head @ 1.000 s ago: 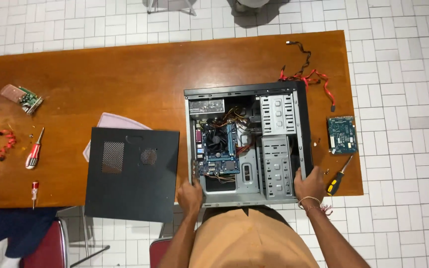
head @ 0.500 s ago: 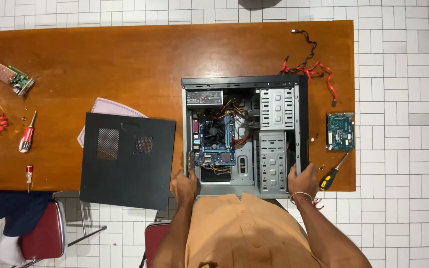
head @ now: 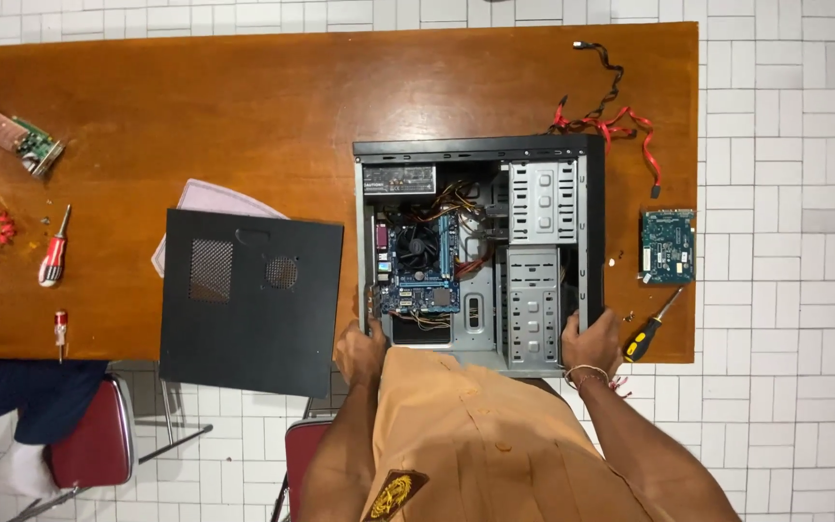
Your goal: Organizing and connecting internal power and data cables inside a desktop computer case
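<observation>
Head view: both hands grip the open PC case (head: 480, 256), left hand (head: 359, 353) and right hand (head: 590, 340) at its near corners. It lies on the table (head: 195, 106), right of the black side panel (head: 251, 300). Likely heavy, stiff steel; exposed motherboard (head: 422, 266) fragile, so hold the frame edges.

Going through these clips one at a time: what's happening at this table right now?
A person stands at a wooden table gripping an open computer case, the left hand on its near left corner and the right hand on its near right corner. The case lies on its side with the motherboard exposed. Its black side panel lies to the left, overhanging the table edge. A yellow-handled screwdriver and a small circuit board lie to the right.
</observation>
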